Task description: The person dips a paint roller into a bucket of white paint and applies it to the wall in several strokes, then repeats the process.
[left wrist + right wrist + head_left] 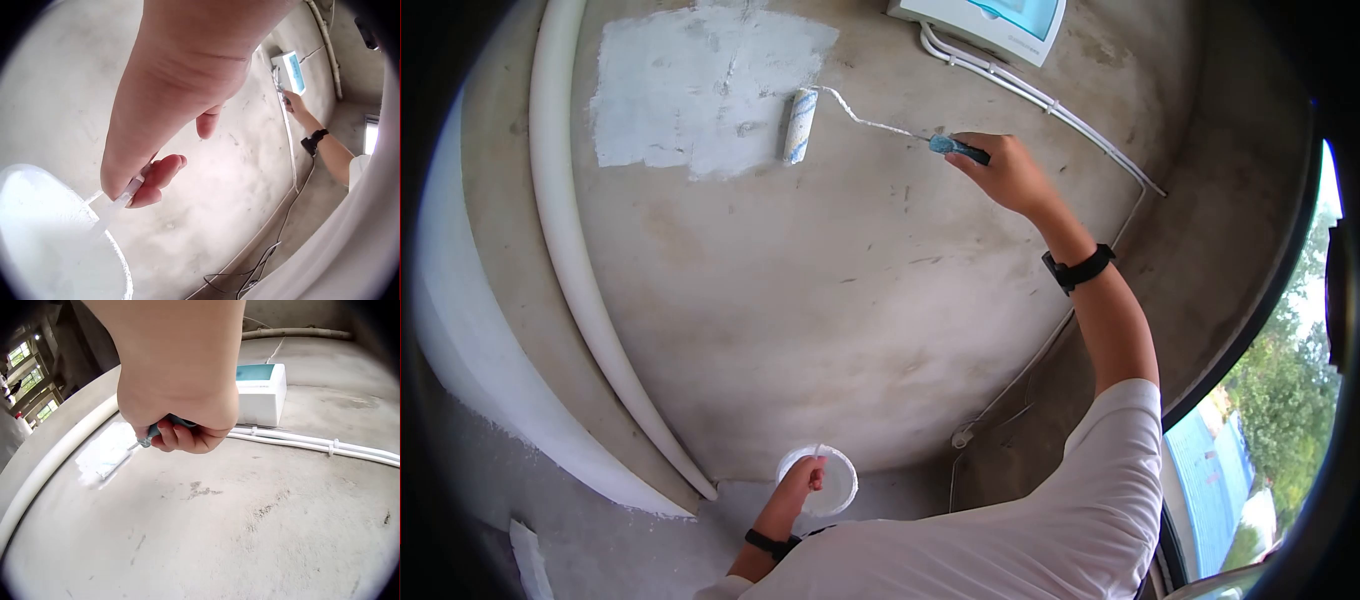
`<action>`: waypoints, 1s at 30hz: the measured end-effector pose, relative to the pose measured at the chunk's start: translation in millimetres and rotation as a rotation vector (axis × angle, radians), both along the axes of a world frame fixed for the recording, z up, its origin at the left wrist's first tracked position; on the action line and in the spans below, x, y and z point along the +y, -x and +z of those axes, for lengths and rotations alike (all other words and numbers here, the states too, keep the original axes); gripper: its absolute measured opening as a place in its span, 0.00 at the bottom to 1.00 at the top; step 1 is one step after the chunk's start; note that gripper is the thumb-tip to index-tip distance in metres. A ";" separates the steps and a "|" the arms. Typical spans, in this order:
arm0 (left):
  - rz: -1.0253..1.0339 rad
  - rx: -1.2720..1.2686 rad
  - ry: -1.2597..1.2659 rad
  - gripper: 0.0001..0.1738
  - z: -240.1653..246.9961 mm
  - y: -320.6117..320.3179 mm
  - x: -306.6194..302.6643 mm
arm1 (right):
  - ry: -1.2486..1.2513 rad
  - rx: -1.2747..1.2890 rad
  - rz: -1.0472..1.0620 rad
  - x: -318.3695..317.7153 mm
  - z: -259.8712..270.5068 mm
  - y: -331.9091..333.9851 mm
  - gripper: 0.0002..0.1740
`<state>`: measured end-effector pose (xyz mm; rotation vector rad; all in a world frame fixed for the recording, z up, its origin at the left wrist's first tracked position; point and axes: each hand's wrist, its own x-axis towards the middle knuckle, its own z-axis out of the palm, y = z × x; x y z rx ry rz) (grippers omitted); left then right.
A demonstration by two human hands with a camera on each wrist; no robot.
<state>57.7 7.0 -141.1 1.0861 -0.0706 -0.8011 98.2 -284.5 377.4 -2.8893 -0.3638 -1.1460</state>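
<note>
My right hand grips the blue handle of a paint roller, its fingers curled round it in the right wrist view. The roller's white, blue-marked sleeve is at the right edge of a white painted patch on the bare grey-brown wall. A thin, paint-spattered wire frame joins sleeve and handle. Low in the head view, my left hand holds a white bucket by its handle. From the left wrist, the fingers curl round the pale bucket handle, with the bucket's rim below and to the left.
A thick white pipe runs down the wall left of the patch. At the upper right are a white electrical box with a blue cover and thin white conduits. A window lies on the right, and grey floor below.
</note>
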 end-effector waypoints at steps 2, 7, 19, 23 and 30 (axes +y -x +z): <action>0.000 0.018 0.020 0.14 7.5 3.1 -2.8 | -0.014 0.020 0.036 -1.8 -3.2 -3.7 0.17; -0.023 0.038 0.063 0.14 -1.8 -4.4 -16.0 | -0.001 0.024 0.069 0.5 -3.5 -4.9 0.16; 0.035 0.075 0.003 0.14 4.4 -8.8 -7.0 | 0.046 -0.019 0.033 13.1 -1.9 -1.9 0.16; 0.023 0.064 0.015 0.14 2.8 -9.7 -4.3 | 0.027 -0.017 0.024 10.3 -4.8 -2.0 0.15; -0.009 0.111 0.051 0.13 5.5 -7.0 -6.1 | 0.055 -0.050 0.012 4.8 -7.0 3.9 0.15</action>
